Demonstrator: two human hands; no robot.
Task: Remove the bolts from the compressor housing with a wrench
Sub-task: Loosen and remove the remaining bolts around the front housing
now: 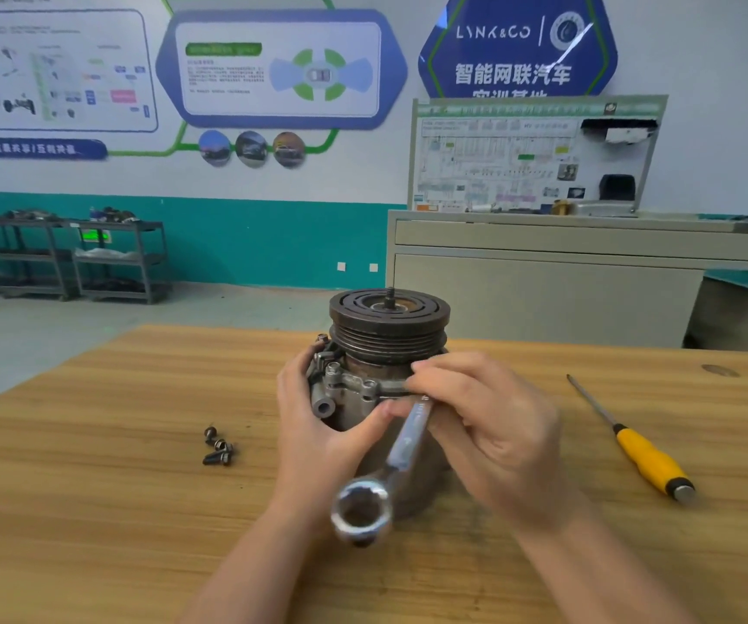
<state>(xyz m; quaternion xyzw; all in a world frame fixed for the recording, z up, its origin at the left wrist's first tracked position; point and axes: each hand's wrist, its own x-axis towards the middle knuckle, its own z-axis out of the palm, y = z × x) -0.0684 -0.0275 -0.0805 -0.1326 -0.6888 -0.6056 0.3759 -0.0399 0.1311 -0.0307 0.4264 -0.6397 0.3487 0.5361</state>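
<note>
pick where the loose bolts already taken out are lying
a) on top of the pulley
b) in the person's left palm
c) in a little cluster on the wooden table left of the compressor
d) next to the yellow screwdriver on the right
c: the loose bolts sit in a small cluster on the wooden table, to the left of the compressor, apart from the yellow screwdriver on the far right.
</note>
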